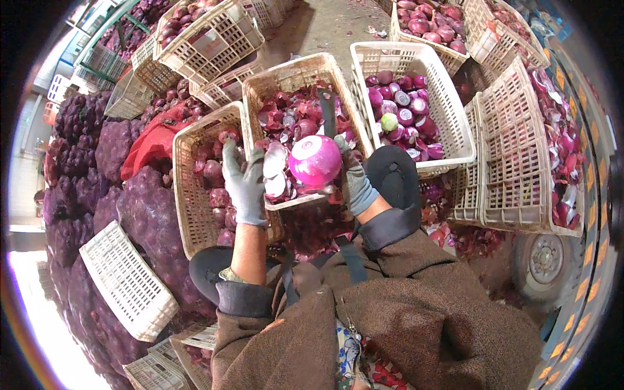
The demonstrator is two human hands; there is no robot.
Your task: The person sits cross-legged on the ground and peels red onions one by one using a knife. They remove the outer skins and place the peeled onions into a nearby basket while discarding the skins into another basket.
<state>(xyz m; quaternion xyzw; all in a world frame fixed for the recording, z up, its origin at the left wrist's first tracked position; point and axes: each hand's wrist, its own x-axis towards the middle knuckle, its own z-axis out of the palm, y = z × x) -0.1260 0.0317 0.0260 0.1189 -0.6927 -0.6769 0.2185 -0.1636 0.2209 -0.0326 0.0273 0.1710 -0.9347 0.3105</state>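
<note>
My left hand [243, 187], in a pale grey work glove, is over the near rim of a crate of unpeeled red onions [213, 173]. Its fingers are apart, the tips close to a red onion [228, 135]. In my gloved right hand [355, 175] is a knife with a broad dark blade [327, 112] pointing away from me. A large, shiny peeled onion [316, 162] with a pale cut end appears between my hands, beside the right one; what supports it is hidden. Pale peel pieces [275, 162] show to its left. Below is the middle crate [292, 68], holding onion skins.
A white crate of peeled onions [456, 117] stands to the right. Full mesh sacks [151, 209] and a red net [156, 139] line the left. An upended crate [129, 282] leans there. Stacked crates [512, 161] and a wheel [545, 258] are at the right.
</note>
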